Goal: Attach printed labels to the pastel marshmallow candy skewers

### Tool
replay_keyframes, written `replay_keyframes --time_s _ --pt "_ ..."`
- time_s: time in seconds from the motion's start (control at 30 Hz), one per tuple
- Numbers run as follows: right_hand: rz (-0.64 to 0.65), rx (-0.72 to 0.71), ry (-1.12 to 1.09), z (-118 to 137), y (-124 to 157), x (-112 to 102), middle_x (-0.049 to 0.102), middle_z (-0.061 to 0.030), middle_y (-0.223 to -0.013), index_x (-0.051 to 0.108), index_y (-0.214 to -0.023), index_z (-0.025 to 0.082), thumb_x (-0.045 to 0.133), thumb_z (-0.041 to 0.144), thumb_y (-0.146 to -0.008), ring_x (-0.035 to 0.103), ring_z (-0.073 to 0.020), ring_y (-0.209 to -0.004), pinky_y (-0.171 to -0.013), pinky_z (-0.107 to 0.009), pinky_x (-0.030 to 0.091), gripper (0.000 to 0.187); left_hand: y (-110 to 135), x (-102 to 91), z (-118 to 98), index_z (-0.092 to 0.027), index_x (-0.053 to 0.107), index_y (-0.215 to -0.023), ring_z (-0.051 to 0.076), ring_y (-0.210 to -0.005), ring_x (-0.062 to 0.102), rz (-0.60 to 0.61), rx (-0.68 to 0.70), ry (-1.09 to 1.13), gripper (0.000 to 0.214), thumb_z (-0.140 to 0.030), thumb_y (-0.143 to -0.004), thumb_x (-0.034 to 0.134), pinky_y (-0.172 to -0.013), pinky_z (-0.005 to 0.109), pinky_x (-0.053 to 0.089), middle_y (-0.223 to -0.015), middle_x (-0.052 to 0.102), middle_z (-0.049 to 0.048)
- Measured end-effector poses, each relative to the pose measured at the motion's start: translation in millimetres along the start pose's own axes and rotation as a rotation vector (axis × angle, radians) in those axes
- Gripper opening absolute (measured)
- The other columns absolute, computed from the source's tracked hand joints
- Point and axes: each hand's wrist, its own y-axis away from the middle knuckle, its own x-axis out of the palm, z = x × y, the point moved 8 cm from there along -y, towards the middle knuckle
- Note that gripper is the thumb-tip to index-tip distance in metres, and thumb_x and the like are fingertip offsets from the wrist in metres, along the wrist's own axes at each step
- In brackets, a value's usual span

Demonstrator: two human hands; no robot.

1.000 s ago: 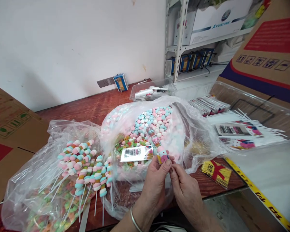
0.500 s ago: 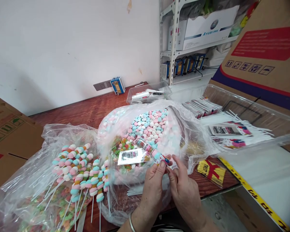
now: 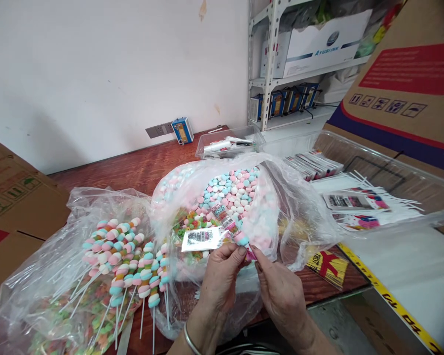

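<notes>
Clear plastic bag (image 3: 281, 197), crinkled and glossy, gaping on the worktop (image 3: 140, 165); inside, a heap of small rounded candies (image 3: 229, 190) in pink, blue and white, with green and orange gummy rings (image 3: 185, 224) at the near edge and a white barcode label (image 3: 202, 239) lying flat on them. Second clear bag (image 3: 40, 276) just to the left, holding skewered marshmallow twists (image 3: 129, 261) on thin white sticks, pastel and matte, above more ring gummies. Shallow clear tray (image 3: 244, 135) behind, with white tubes or pens inside. Large transparent bin (image 3: 410, 170) on the right, filled with printed card packets (image 3: 314, 165) and loose white sticks (image 3: 399, 207). Brown corrugated cardboard boxes (image 3: 11, 197) at both sides.

Wrapped candy skewer (image 3: 229, 224), in printed film, slanting over the front lip of the middle bag. Left hand (image 3: 220, 278) pinching its lower end between thumb and forefinger; right hand (image 3: 281, 291) with fingertips closed on the same end, touching the left. Yellow packet with red cross (image 3: 327, 264) flat on the worktop, near the right hand.
</notes>
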Motion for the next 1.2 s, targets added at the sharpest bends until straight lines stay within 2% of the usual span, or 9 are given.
replay_keyframes --time_s 0.1,0.23,0.4,0.6,0.7,0.83,1.03,1.13,1.2 --pt "0.003 0.157 -0.215 -5.3 3.0 1.6 0.074 -0.012 -0.102 0.051 -0.132 0.015 0.042 0.015 -0.099 0.071 -0.019 -0.081 -0.069 -0.028 0.053 0.034 -1.2 3.0 7.7 -0.016 0.077 -0.079 0.012 -0.074 0.058 0.023 0.015 0.065 0.013 -0.026 -0.071 0.081 -0.076 0.024 0.046 -0.073 0.068 0.0026" --pt "0.064 0.496 -0.558 -15.4 12.3 13.0 0.071 -0.0042 -0.083 0.059 -0.116 0.02 0.044 0.026 -0.099 0.067 -0.0156 -0.068 -0.06 -0.024 0.051 0.024 -0.7 6.9 14.9 -0.016 0.077 -0.085 0.011 -0.076 0.06 0.035 -0.044 0.177 0.023 -0.027 -0.065 0.085 -0.077 0.023 0.047 -0.083 0.071 0.004" --pt "0.332 0.965 -1.144 -10.9 27.9 47.3 0.031 0.0119 -0.048 0.055 -0.113 0.019 0.038 0.05 -0.099 0.03 -0.0088 -0.035 -0.035 -0.02 0.027 0.038 1.4 6.4 14.3 -0.015 0.077 -0.08 0.011 -0.074 0.061 0.065 -0.102 0.234 0.024 -0.026 -0.061 0.087 -0.077 0.023 0.047 -0.081 0.072 0.005" --pt "0.266 0.787 -0.868 -16.0 6.9 30.4 0.059 -0.001 -0.078 0.057 -0.107 0.02 0.048 0.046 -0.095 0.057 -0.0155 -0.07 -0.065 -0.027 0.046 0.03 1.6 -6.1 2.3 -0.018 0.077 -0.08 0.013 -0.072 0.06 -0.06 0.092 0.026 0.014 -0.025 -0.069 0.081 -0.074 0.025 0.047 -0.075 0.071 0.0021" --pt "0.197 0.858 -0.933 -18.6 7.6 35.5 0.052 0.0018 -0.07 0.056 -0.088 0.021 0.047 0.048 -0.096 0.05 -0.0131 -0.061 -0.057 -0.025 0.042 0.03 3.5 -4.9 1.7 -0.019 0.077 -0.081 0.015 -0.073 0.06 -0.061 0.138 -0.067 0.014 -0.027 -0.07 0.08 -0.074 0.027 0.048 -0.068 0.068 0.0003" --pt "0.183 1.099 -1.403 -13.2 16.1 56.8 0.034 0.0089 -0.058 0.048 -0.076 0.021 0.056 0.054 -0.09 0.027 -0.0067 -0.046 -0.042 -0.018 0.026 0.037 4.5 -2.0 2.0 -0.02 0.077 -0.083 0.016 -0.078 0.061 0.02 0.117 -0.064 0.019 -0.03 -0.067 0.082 -0.079 0.03 0.047 -0.077 0.071 0.0021" --pt "0.46 1.249 -1.797 7.4 17.8 61.8 0.033 0.0139 -0.05 0.053 -0.086 0.021 0.073 0.05 -0.078 0.013 -0.0017 -0.038 -0.036 -0.014 0.013 0.037 9.0 4.0 1.9 -0.016 0.077 -0.081 0.024 -0.1 0.062 0.211 -0.087 -0.029 0.032 -0.035 -0.057 0.088 -0.091 0.036 0.046 -0.114 0.069 0.012" --pt "0.629 1.269 -1.796 18.3 20.4 67.3 0.033 0.0139 -0.043 0.051 -0.074 0.019 0.069 0.059 -0.078 0.014 -0.0008 -0.033 -0.034 -0.015 0.012 0.044 13.1 1.7 -2.1 -0.015 0.078 -0.079 0.023 -0.091 0.065 0.184 -0.09 -0.061 0.03 -0.037 -0.061 0.086 -0.084 0.035 0.049 -0.114 0.07 0.0144" --pt "0.614 1.272 -1.726 20.8 17.9 73.9 0.033 0.0136 -0.042 0.047 -0.068 0.02 0.066 0.064 -0.077 0.015 -0.0012 -0.033 -0.033 -0.016 0.012 0.05 14.9 -2.3 -8.1 -0.016 0.078 -0.087 0.023 -0.094 0.065 0.11 -0.019 -0.046 0.032 -0.036 -0.064 0.084 -0.088 0.035 0.048 -0.109 0.072 0.0135"
